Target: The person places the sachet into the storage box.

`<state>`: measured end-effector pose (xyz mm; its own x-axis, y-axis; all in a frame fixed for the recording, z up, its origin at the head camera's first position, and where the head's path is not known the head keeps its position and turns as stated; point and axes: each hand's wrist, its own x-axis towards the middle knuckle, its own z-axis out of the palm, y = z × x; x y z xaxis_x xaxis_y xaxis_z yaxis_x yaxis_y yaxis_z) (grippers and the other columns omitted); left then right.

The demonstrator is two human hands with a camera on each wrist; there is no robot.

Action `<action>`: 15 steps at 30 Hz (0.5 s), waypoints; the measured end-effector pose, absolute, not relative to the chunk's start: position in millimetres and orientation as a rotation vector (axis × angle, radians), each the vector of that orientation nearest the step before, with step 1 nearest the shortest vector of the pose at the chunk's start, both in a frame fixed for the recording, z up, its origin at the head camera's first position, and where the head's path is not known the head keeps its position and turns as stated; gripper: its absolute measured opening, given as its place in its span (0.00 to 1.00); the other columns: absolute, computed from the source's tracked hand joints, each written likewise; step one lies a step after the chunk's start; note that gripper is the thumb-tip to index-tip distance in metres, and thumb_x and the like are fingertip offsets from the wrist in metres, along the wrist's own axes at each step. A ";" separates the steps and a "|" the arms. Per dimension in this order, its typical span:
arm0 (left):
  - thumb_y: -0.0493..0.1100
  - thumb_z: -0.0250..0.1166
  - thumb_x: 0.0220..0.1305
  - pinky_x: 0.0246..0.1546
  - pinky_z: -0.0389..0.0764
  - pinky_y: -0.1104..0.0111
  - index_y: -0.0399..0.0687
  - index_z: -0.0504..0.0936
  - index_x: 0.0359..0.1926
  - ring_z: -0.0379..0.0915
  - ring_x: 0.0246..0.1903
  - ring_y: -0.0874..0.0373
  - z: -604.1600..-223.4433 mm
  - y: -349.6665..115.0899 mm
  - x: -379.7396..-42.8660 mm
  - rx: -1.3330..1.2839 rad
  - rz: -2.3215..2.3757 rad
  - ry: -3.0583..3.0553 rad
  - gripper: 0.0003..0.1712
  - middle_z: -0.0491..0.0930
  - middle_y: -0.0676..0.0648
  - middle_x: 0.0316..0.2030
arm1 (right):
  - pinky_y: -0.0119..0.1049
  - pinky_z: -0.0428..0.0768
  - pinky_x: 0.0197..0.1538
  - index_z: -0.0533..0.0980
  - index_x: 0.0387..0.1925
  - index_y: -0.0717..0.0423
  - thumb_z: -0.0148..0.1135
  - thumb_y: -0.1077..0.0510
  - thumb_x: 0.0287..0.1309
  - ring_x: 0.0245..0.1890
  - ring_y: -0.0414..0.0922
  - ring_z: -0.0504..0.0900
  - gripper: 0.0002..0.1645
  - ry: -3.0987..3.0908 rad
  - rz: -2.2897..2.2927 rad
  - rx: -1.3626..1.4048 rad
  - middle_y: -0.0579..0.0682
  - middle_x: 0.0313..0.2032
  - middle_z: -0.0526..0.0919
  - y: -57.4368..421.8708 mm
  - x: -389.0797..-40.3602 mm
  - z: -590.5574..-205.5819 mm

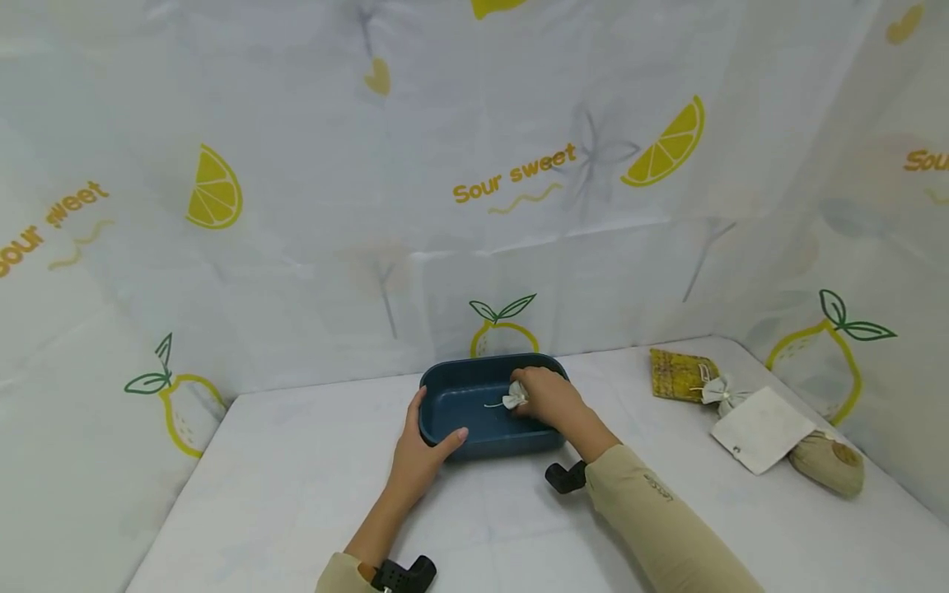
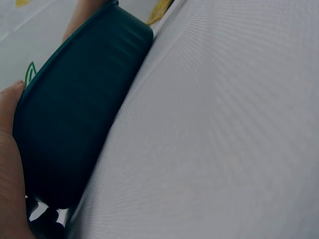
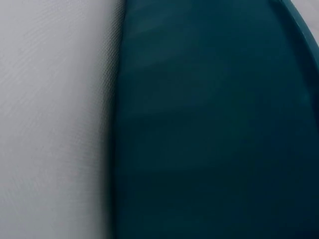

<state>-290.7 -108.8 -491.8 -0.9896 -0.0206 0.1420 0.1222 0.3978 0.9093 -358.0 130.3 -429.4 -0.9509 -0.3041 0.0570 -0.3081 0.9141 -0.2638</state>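
Note:
A dark blue rectangular basin with rounded corners stands on the white-covered table. At its left end my left hand holds the basin, thumb at the near rim and fingers along the left side. In the left wrist view the thumb rests at the edge of the basin. My right hand reaches into the basin's right part and grips a small white drawstring pouch, its string trailing left. The hand hides most of the pouch. Only the basin's outer wall and cloth show in the right wrist view.
Right of the basin lie a yellow patterned pouch, a whitish gathered pouch, a flat white pouch and a beige rounded pouch. Lemon-printed white curtain stands behind the table and at both sides.

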 end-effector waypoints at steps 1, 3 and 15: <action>0.64 0.73 0.56 0.68 0.62 0.34 0.67 0.51 0.79 0.55 0.76 0.37 -491.6 -108.7 -290.8 -0.092 -1.650 -2.518 0.57 0.54 0.41 0.79 | 0.49 0.81 0.53 0.79 0.57 0.54 0.80 0.50 0.49 0.49 0.50 0.83 0.34 -3.060 0.426 0.488 0.52 0.49 0.86 130.2 -357.5 -428.9; 0.64 0.73 0.56 0.69 0.62 0.34 0.67 0.51 0.79 0.55 0.76 0.37 -491.0 -108.8 -290.8 -0.091 -1.648 -2.518 0.57 0.54 0.41 0.79 | 0.50 0.81 0.55 0.78 0.60 0.54 0.80 0.47 0.48 0.52 0.51 0.83 0.37 -3.055 0.431 0.487 0.53 0.52 0.85 130.2 -356.0 -428.1; 0.64 0.73 0.56 0.69 0.62 0.35 0.68 0.51 0.79 0.56 0.75 0.37 -493.6 -109.8 -291.6 -0.100 -1.646 -2.512 0.56 0.55 0.41 0.79 | 0.57 0.78 0.62 0.65 0.74 0.50 0.79 0.34 0.44 0.66 0.56 0.77 0.59 -2.852 0.735 0.589 0.54 0.68 0.75 146.0 -340.1 -420.5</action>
<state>-291.6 -109.8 -493.6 -0.9884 -0.0196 0.1504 0.1301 0.4003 0.9071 -340.1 146.0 -420.5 -0.9139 -0.3370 0.2265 -0.4045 0.8040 -0.4358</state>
